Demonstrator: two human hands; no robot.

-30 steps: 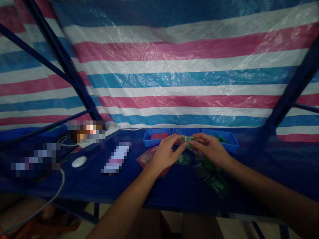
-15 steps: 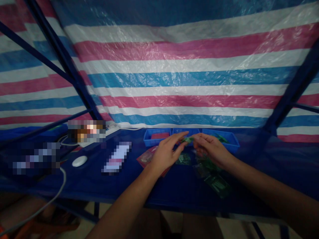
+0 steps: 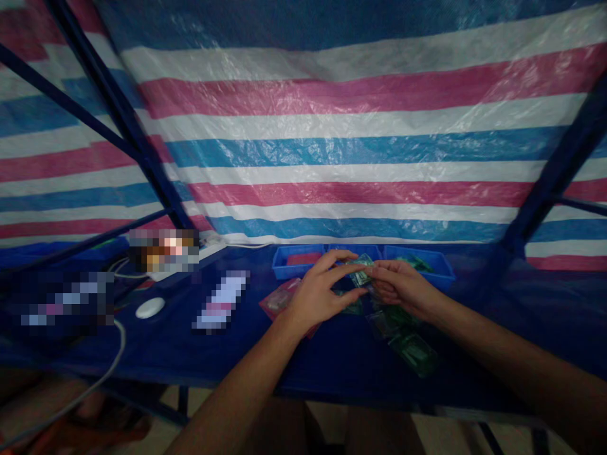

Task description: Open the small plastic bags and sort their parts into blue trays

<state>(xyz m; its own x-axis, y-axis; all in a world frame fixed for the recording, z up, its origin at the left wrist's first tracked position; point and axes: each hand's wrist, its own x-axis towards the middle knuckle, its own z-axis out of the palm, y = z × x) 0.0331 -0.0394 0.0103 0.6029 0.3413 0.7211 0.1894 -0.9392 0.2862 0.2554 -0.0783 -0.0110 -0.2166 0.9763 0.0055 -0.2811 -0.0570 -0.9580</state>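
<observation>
A small clear-and-green packet (image 3: 362, 275) is pinched in the fingertips of my right hand (image 3: 401, 285), tilted above the table. My left hand (image 3: 325, 285) is around its left side, index fingertip against the packet and thumb spread away below it. Under my hands more green packets (image 3: 415, 354) lie on the blue table, one (image 3: 351, 303) partly hidden by my left thumb. A red packet (image 3: 279, 298) with a clear part lies beneath my left wrist, mostly covered.
Behind my hands stand blue trays: a left one (image 3: 279, 270) with red contents, a middle one, and a right one (image 3: 443, 273) with green packets. A white computer mouse (image 3: 150, 308), a blurred-out phone-like object (image 3: 222, 300) and a power strip (image 3: 213, 249) with cables are to the left.
The green packet has turned so its flat face shows. My left thumb has moved down, away from it, and my left fingers have spread. My right hand keeps its pinch.
</observation>
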